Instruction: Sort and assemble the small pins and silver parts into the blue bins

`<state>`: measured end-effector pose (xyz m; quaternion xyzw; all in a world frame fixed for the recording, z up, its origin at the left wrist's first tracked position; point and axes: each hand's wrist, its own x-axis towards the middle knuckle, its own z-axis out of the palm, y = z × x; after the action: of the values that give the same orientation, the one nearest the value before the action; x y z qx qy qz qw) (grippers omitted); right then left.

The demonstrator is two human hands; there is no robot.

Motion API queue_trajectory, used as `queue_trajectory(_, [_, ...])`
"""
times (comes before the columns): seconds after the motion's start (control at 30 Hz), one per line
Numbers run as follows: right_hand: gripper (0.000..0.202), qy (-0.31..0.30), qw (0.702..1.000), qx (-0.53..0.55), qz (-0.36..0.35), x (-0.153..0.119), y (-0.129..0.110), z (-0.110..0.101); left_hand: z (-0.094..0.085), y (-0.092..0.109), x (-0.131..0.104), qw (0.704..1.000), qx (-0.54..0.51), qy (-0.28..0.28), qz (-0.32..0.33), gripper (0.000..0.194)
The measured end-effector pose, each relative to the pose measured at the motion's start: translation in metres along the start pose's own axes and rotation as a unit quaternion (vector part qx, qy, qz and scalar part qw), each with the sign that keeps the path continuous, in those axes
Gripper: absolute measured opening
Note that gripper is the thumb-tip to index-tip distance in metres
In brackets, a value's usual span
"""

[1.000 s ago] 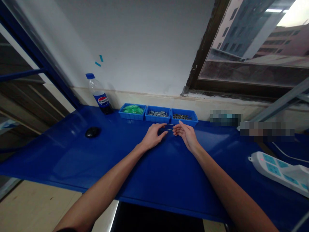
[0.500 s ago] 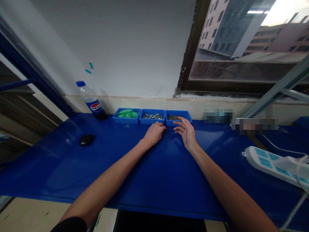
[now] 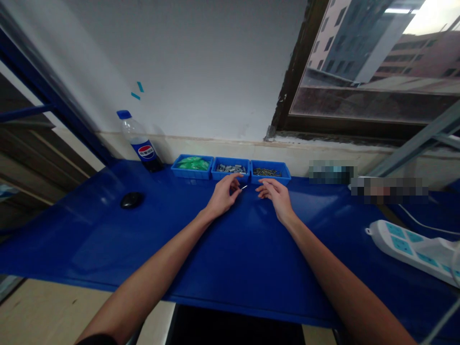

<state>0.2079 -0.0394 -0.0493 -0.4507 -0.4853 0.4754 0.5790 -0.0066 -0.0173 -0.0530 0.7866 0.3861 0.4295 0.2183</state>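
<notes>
My left hand (image 3: 223, 194) is in front of the middle blue bin (image 3: 230, 178), its thumb and fingers closed on a thin, shiny metal piece (image 3: 244, 187) that sticks out to the right. Too small to make out is whether the piece is a screw or a pin. My right hand (image 3: 275, 195) hovers before the right blue bin (image 3: 275, 181), fingers loosely curved and apart, with nothing visible in them. That bin holds dark, slender screw-like pieces (image 3: 266, 172). Small grey cylindrical pieces (image 3: 230, 168) lie in the middle bin.
A left blue bin (image 3: 192, 175) holds green packets (image 3: 194, 164). Beside it stands a cola bottle (image 3: 145, 151). A black mouse (image 3: 131, 200) lies on the blue table (image 3: 230, 258). To the right are a white power strip (image 3: 398, 244) and blurred items against the wall.
My left hand has turned and its thumb shows, with the shiny piece now more visible. My right hand's fingers have drawn back from the right bin. The camera view has shifted slightly.
</notes>
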Motion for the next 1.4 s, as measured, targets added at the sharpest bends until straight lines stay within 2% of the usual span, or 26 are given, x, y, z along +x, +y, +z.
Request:
queue_trajectory(0.1, [0.039,-0.039,0.999,-0.037,-0.003,-0.003,0.0,0.004,-0.002,0.003,-0.002,0.998,-0.048,0.034,-0.012,0.044])
queue_trajectory(0.2, [0.041,-0.076,0.996,-0.056,0.004,-0.006,0.0,0.009,-0.005,0.007,-0.004,0.998,-0.042,0.042,0.007,0.042])
queue_trajectory(0.33, [0.043,-0.109,0.992,-0.054,0.015,-0.01,0.0,0.014,-0.007,0.012,-0.008,0.999,-0.006,0.016,0.044,0.04])
queue_trajectory(0.47, [0.037,-0.115,0.992,-0.055,0.017,-0.012,-0.001,0.017,-0.006,0.013,-0.01,0.998,0.008,-0.026,0.054,0.031])
queue_trajectory(0.6, [0.032,-0.073,0.996,-0.06,-0.003,-0.008,-0.003,0.012,-0.008,0.014,-0.01,0.996,0.055,-0.044,0.059,0.025])
queue_trajectory(0.73, [0.039,0.02,0.997,-0.025,-0.065,-0.001,-0.005,0.003,-0.014,0.012,-0.008,0.995,0.1,-0.004,0.03,0.018])
queue_trajectory(0.83, [0.046,0.039,0.997,-0.004,-0.072,0.002,-0.005,-0.002,-0.016,0.006,-0.009,0.991,0.136,0.007,0.001,0.014])
queue_trajectory(0.97, [0.032,-0.01,0.996,-0.064,-0.063,0.002,-0.002,-0.001,-0.014,-0.001,-0.011,0.986,0.161,-0.024,-0.021,0.017])
queue_trajectory(1.1, [0.041,-0.059,0.986,-0.141,-0.066,0.001,0.001,-0.001,-0.011,-0.003,-0.012,0.985,0.161,-0.056,-0.032,0.015])
queue_trajectory(1.4, [0.048,-0.088,0.972,-0.211,-0.05,0.003,0.013,-0.002,-0.014,-0.002,-0.016,0.987,0.14,-0.069,-0.035,0.015])
